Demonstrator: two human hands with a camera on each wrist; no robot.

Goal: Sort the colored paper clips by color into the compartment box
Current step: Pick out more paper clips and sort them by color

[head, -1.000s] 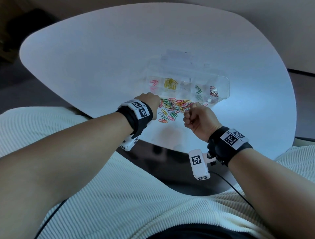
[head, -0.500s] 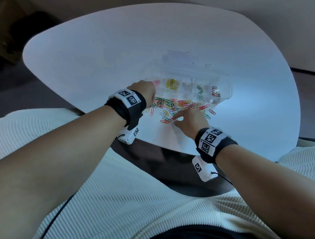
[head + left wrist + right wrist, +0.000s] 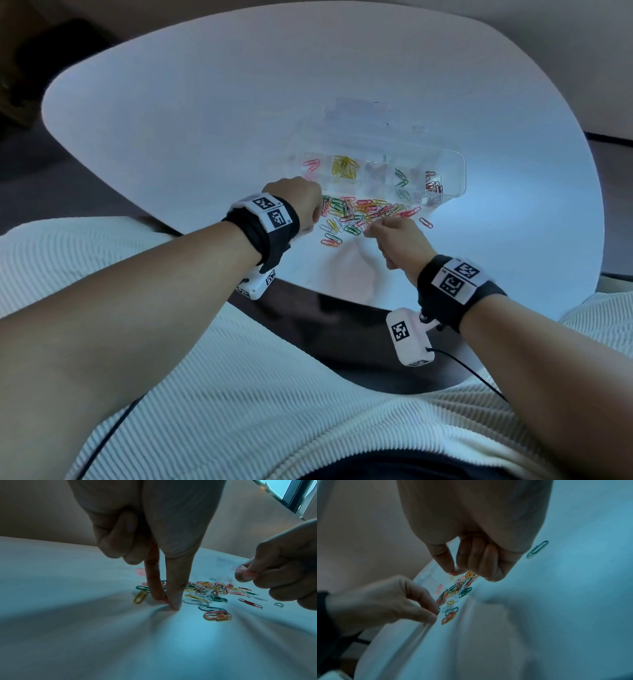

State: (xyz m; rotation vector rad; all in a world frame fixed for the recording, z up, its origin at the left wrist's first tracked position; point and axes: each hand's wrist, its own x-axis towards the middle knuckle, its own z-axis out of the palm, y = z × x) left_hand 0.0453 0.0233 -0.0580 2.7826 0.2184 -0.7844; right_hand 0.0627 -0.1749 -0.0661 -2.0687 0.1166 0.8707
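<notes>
- While most clips remain unsorted, the clear compartment box [image 3: 452, 171] on the white table [image 3: 205, 120] already holds a few per cell: pink [image 3: 311, 166] at the left end, yellow [image 3: 344, 168] next, a pale or clear batch beside that (hard to tell), green [image 3: 400, 178], and red [image 3: 433, 186] at the right end.
- Judged progress: early; only a handful is in each cell, and the mixed pile of paper clips [image 3: 363, 216] lying on the table just in front of the box is much bigger than what is sorted.
- Left hand [image 3: 301, 205] is at the left edge of the pile; in the left wrist view index finger and thumb tips [image 3: 175, 601] are brought together down on the table, pinching at a reddish clip; the other fingers are curled in.
- Right hand [image 3: 397, 236] hovers over the pile's near right side, thumb and index fingertips [image 3: 453, 570] pressed together on a small reddish-pink clip; it shows faintly in both wrist views.
- One stray red clip [image 3: 425, 222] lies apart to the right of the pile; a green stray [image 3: 537, 549] shows in the right wrist view.
- Left to do: nearly the whole pile, all colours.
- Writing: no brand or readable text anywhere; only black-and-white square marker tags on the wrist bands [image 3: 455, 281] and on the wrist camera housing [image 3: 409, 337].
</notes>
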